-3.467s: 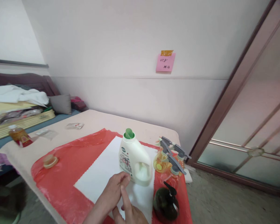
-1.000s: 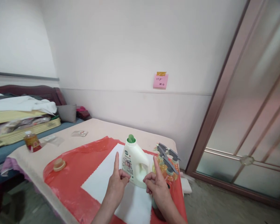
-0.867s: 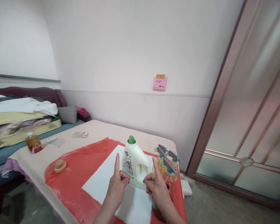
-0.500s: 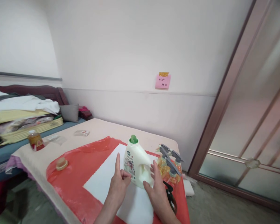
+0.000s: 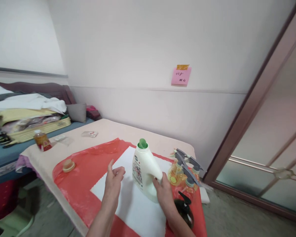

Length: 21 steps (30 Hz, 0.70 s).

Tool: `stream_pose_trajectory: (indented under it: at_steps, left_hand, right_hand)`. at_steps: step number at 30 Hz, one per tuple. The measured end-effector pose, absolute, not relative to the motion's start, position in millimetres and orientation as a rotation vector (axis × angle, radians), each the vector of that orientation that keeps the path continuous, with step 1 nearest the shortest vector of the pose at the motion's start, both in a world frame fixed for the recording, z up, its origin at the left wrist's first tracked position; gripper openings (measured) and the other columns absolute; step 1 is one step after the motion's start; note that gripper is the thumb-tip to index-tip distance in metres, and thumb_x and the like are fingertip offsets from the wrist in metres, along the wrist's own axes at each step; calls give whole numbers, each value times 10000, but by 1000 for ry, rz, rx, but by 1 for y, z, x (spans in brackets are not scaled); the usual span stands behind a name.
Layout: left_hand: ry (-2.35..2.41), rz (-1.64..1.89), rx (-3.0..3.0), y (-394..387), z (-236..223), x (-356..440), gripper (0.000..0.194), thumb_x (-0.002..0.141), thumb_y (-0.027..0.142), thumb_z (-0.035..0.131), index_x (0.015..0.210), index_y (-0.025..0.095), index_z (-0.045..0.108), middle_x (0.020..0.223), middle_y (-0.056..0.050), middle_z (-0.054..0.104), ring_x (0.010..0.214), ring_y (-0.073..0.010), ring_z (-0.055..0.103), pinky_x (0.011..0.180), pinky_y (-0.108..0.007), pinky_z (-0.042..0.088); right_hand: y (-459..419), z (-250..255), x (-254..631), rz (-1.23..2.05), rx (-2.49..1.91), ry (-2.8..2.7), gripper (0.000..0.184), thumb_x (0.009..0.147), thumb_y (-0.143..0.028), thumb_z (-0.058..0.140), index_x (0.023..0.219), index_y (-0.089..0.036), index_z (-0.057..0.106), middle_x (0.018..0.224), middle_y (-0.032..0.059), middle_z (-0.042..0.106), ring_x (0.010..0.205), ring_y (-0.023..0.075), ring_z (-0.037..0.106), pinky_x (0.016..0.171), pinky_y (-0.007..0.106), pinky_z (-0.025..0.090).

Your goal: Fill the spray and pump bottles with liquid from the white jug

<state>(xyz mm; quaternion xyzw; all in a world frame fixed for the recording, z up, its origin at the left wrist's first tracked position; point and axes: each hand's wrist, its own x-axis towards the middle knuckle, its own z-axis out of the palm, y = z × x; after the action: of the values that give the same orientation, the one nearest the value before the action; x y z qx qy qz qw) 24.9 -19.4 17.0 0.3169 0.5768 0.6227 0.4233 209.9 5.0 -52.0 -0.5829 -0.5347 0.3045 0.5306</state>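
From here I count two hands [image 5: 112,181], one detergent jug [image 5: 146,168], at least three trigger-spray bottles [image 5: 174,176], one dark pump bottle [image 5: 188,214], one pink note [image 5: 181,76].

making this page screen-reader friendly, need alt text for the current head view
A person's right hand grips the handle of a green-spouted detergent jug over a white sheet on red plastic. The left hand, open, hovers left of it; trigger spray bottles and a dark pump bottle stand at right.

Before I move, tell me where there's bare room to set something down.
Free: the red sheet between the round tan thing and the white mat; the pale tablecloth behind the jug, up to the wall. Crowded: right of the jug, where spray bottles and a dark pump bottle stand close together.
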Motion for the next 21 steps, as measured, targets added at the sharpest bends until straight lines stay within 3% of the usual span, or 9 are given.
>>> stream_pose_trajectory:
  at_steps: [3,8,10,13,17,19,21]
  left_hand:
    - [1453,1544,851,-20,15,25,707,846,583,571,1445,251,392,1359,-158,537,1245,-289,532,1037,-442,398]
    - [1500,1534,999,-16,13,20,682,852,615,542,1434,281,420,1539,-108,381,1406,-290,345,1123,-448,296]
    - [1505,1527,1070,-13,10,17,712,847,603,559,1447,258,397,1554,-121,352,1418,-290,324,1132,-451,279]
    - [1443,1510,1130,-7,3,15,710,813,575,623,1410,233,446,1513,-151,413,1400,-313,355,1112,-461,310]
    - [1409,1485,1173,-3,-3,14,681,790,537,665,1356,198,499,1447,-176,489,1338,-328,442,1078,-470,356]
    - [1504,1559,1173,-5,0,15,718,783,523,678,1386,199,459,1459,-175,470,1333,-319,446,1087,-470,343]
    - [1607,1732,1163,-11,4,18,693,790,505,677,1379,218,455,1446,-156,483,1323,-303,454,1090,-457,340]
  right_hand:
    - [0,-46,209,830,-1353,-1270,211,767,-411,541,862,-224,518,731,-6,585,715,209,552,662,324,468]
    - [-3,-42,206,983,-1251,-1340,208,735,-358,565,892,-221,558,724,-30,602,675,183,558,610,288,469]
    - [-1,-45,206,994,-1253,-1358,293,750,-353,548,1002,-208,581,818,2,663,758,211,613,678,322,507]
    - [3,-55,207,939,-1311,-1363,522,802,-371,511,1274,-150,501,1106,114,683,1035,284,630,876,436,511]
    - [-7,-71,207,779,-1366,-1400,708,849,-354,471,1455,-34,294,1452,257,443,1370,356,395,1082,579,354]
    - [-24,-75,206,672,-1356,-1430,724,864,-321,474,1486,-41,231,1544,246,302,1441,346,261,1133,597,271]
    - [-46,-73,207,486,-1273,-1530,696,861,-254,512,1495,-117,258,1571,181,287,1449,316,256,1144,566,291]
